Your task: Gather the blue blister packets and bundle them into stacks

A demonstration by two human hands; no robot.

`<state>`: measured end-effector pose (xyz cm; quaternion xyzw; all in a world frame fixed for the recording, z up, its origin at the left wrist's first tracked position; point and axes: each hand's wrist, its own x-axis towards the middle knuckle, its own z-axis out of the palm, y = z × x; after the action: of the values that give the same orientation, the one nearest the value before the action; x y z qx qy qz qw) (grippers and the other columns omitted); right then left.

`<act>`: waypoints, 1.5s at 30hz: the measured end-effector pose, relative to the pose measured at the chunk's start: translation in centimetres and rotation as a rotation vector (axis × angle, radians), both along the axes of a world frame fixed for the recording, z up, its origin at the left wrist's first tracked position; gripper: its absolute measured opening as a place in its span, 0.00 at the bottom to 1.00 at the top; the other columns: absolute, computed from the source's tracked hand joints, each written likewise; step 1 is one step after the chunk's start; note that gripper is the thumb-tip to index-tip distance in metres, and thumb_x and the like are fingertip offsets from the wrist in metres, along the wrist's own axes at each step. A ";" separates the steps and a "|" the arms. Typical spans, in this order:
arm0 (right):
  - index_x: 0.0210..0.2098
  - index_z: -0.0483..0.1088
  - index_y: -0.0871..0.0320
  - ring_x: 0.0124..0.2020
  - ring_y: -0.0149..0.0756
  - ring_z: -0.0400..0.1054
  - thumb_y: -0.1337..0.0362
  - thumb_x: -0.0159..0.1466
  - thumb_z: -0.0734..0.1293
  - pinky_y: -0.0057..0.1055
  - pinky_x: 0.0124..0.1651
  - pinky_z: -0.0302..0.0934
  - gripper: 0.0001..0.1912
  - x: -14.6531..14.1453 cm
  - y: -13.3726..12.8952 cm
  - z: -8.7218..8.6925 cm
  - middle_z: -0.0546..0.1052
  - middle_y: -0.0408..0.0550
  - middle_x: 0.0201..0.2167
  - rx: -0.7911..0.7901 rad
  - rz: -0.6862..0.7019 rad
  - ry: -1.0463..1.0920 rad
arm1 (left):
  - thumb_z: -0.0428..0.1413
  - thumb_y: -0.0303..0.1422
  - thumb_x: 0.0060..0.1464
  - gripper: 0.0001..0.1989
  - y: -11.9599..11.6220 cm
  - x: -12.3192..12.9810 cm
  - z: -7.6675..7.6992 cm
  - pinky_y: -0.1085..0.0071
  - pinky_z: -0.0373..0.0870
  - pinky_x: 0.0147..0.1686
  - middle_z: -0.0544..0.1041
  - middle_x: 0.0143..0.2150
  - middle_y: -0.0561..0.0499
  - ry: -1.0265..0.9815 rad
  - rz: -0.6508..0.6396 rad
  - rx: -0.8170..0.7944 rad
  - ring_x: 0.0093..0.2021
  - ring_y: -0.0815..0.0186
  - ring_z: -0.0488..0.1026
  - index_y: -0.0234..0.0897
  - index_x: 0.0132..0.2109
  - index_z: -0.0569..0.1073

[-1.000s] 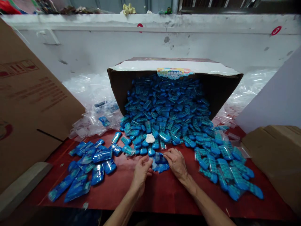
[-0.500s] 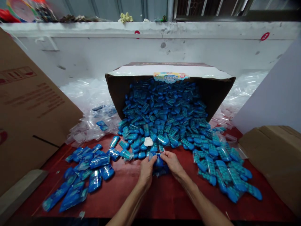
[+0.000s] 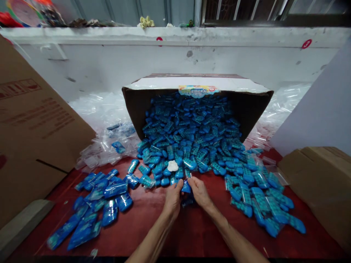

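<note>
Near the middle of the red table, my left hand [image 3: 173, 197] and my right hand [image 3: 199, 190] pinch a small blue packet [image 3: 186, 186] between them. The fingers under the packet are partly hidden. Just below it lies another dark blue packet [image 3: 187, 201], partly covered by my hands. Beyond the hands, a heap of blue-and-teal packets [image 3: 192, 128] spills out of a box lying on its side [image 3: 252, 106]. A white lump [image 3: 172, 166] sits on the heap's front edge.
Shiny blue packets [image 3: 110, 212] are piled at the left of the red table [image 3: 148, 230]. More blue-and-teal packets [image 3: 259, 197] spread to the right. Cardboard boxes [image 3: 35, 120] [image 3: 318, 182] flank both sides. Clear plastic wrappers [image 3: 98, 117] lie behind.
My hands have come slightly closer together at the packet, and less of it shows between them. The whole view has shifted slightly.
</note>
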<state>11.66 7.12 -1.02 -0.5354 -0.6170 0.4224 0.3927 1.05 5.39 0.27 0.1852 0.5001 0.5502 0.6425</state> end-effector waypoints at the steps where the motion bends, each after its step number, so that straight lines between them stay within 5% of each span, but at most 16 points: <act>1: 0.19 0.60 0.59 0.19 0.27 0.54 0.53 0.61 0.51 0.23 0.21 0.47 0.21 0.2 0.2 0.3 0.59 0.39 0.15 0.007 0.011 -0.022 | 0.60 0.40 0.36 0.15 0.0 -0.2 0.3 0.76 0.56 0.19 0.62 0.15 0.58 -0.031 -0.025 -0.010 0.16 0.76 0.58 0.32 0.22 0.65; 5: 0.25 0.66 0.59 0.29 0.32 0.60 0.55 0.61 0.54 0.26 0.31 0.53 0.17 0.7 2.4 2.3 0.68 0.44 0.24 0.128 -0.032 -0.205 | 0.59 0.38 0.38 0.14 -0.2 -1.4 1.1 0.76 0.56 0.17 0.67 0.19 0.55 -0.112 -0.149 -0.052 0.18 0.72 0.64 0.32 0.26 0.67; 8: 0.34 0.66 0.58 0.39 0.40 0.59 0.60 0.57 0.61 0.32 0.39 0.52 0.09 0.1 4.6 3.2 0.68 0.51 0.35 0.271 -0.095 -0.661 | 0.59 0.36 0.40 0.12 -0.4 -2.1 1.4 0.77 0.57 0.16 0.66 0.17 0.56 -0.142 -0.142 -0.123 0.17 0.73 0.64 0.34 0.26 0.65; 11: 0.36 0.66 0.59 0.39 0.43 0.59 0.65 0.56 0.62 0.36 0.40 0.51 0.08 -0.6 5.7 3.3 0.68 0.54 0.35 0.290 -0.114 -0.837 | 0.58 0.36 0.42 0.12 -0.6 -2.5 1.5 0.78 0.58 0.16 0.64 0.15 0.57 -0.175 -0.141 -0.192 0.16 0.74 0.64 0.35 0.24 0.63; 16: 0.38 0.65 0.59 0.41 0.45 0.58 0.64 0.55 0.62 0.39 0.43 0.51 0.11 1.0 3.9 2.8 0.69 0.53 0.36 0.288 -0.094 -0.767 | 0.55 0.36 0.46 0.11 -0.8 -2.9 1.3 0.79 0.61 0.17 0.65 0.15 0.55 -0.208 -0.155 -0.264 0.17 0.73 0.65 0.35 0.25 0.62; 23: 0.44 0.63 0.54 0.40 0.35 0.62 0.64 0.52 0.65 0.28 0.38 0.58 0.19 4.7 -0.7 4.0 0.67 0.44 0.40 0.076 0.219 -0.081 | 0.54 0.35 0.47 0.10 -0.6 -2.4 1.1 0.80 0.63 0.17 0.65 0.15 0.56 -0.237 -0.130 -0.282 0.17 0.73 0.66 0.35 0.26 0.62; 29: 0.44 0.63 0.54 0.37 0.34 0.62 0.67 0.53 0.64 0.30 0.41 0.58 0.18 4.2 -2.0 5.2 0.64 0.45 0.37 0.153 0.241 -0.219 | 0.52 0.36 0.48 0.09 -0.7 -2.1 1.1 0.79 0.63 0.17 0.65 0.14 0.56 -0.224 -0.128 -0.243 0.17 0.73 0.66 0.34 0.27 0.64; 36: 0.49 0.59 0.53 0.37 0.35 0.62 0.68 0.56 0.61 0.31 0.38 0.60 0.20 4.1 -2.9 4.5 0.61 0.48 0.40 0.283 0.263 -0.398 | 0.53 0.36 0.48 0.10 -0.7 -2.3 0.8 0.78 0.62 0.17 0.65 0.13 0.55 -0.177 -0.137 -0.293 0.17 0.72 0.66 0.34 0.26 0.64; 45: 0.48 0.61 0.53 0.38 0.34 0.61 0.67 0.55 0.62 0.29 0.42 0.59 0.20 4.0 -3.1 4.4 0.62 0.46 0.38 0.215 0.300 -0.253 | 0.58 0.39 0.41 0.13 -0.7 -2.3 0.7 0.77 0.58 0.18 0.67 0.17 0.55 -0.074 -0.148 -0.037 0.18 0.73 0.63 0.33 0.24 0.66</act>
<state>15.70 4.03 3.37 -0.4414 -0.7754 0.3375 0.2999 -1.24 4.66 1.00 0.1892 0.4711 0.4983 0.7028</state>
